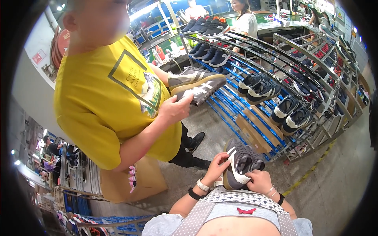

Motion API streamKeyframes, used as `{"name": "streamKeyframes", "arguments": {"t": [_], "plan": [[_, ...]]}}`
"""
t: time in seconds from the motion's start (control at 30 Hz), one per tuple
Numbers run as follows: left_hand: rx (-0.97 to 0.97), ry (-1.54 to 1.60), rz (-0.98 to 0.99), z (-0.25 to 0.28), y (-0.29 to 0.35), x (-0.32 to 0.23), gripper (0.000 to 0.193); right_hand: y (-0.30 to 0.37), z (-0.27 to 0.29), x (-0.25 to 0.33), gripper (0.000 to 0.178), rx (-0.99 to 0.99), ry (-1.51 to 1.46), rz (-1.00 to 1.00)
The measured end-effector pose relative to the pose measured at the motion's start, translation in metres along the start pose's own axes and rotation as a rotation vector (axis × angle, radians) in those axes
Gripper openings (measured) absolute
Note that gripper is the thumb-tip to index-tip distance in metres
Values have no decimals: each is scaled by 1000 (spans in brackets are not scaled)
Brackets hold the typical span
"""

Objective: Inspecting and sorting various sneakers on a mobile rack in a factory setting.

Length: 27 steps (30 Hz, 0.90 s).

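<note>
Close in front of my body I hold a pair of dark grey sneakers (238, 157) with white stripes, white heel patches and gum-brown soles. My left hand (217, 167) is closed on the sole side of the nearer shoe, its fingertips against the edge. On the other side my right hand (259, 183) grips the heel area, its fingers bent at the collar. The second shoe is partly hidden behind the first. Opposite me, a person in a yellow T-shirt (98, 98) holds a similar pair of grey sneakers (197, 82) with white stripes.
A metal rack (252, 51) with blue-wrapped bars carries several dark shoes along the right. Flat cardboard (252, 129) leans inside its lower part. A large cardboard box (138, 181) stands at the left, near more racks. Yellow tape (315, 165) marks the floor. Other people work farther back.
</note>
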<state>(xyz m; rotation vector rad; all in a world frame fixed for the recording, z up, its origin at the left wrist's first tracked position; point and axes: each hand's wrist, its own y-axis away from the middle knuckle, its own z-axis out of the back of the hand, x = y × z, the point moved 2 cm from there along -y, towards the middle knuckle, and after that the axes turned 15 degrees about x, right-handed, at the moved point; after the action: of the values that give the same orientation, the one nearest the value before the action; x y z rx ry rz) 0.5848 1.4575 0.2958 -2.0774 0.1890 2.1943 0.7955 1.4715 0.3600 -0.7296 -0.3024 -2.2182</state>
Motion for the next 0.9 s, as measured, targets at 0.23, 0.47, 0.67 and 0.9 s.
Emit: {"name": "streamKeyframes", "arguments": {"t": [0.23, 0.47, 0.67, 0.9], "plan": [[22, 52, 31, 1, 10, -9, 26, 4, -4, 0, 15, -17, 3, 1], [-64, 237, 127, 3, 24, -9, 25, 4, -7, 3, 16, -52, -18, 6], [-66, 234, 135, 4, 28, 2, 24, 3, -6, 7, 16, -18, -20, -25], [-44, 127, 111, 0, 27, 5, 22, 4, -9, 5, 17, -16, -13, -40]]}}
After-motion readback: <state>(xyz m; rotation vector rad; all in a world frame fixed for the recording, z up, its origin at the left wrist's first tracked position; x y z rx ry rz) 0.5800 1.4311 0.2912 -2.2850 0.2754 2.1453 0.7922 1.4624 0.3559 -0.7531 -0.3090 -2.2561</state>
